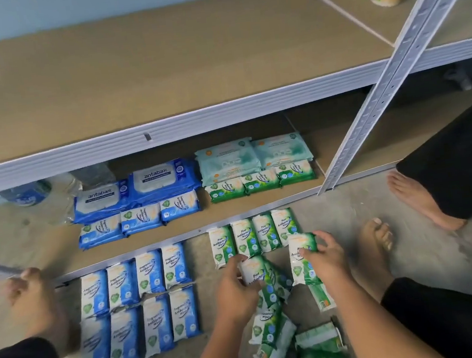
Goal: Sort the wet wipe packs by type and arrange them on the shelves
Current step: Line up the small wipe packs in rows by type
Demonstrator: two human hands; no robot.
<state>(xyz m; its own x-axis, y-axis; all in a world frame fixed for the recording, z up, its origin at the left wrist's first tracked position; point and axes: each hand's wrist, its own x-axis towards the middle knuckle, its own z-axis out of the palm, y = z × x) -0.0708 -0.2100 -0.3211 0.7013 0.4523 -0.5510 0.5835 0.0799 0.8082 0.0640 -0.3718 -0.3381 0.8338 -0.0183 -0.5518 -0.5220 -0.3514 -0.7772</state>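
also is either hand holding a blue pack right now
No, the left hand grips a green pine pack and the right hand grips a second green pack.

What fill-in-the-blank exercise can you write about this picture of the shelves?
The left hand grips a pine pack, the right hand another; both packs are white and ___.
The blue packs on the floor lie in two rows of ___.
On the bottom shelf, the two big packs bear the word ___.
Missing words: green, four, antabax.
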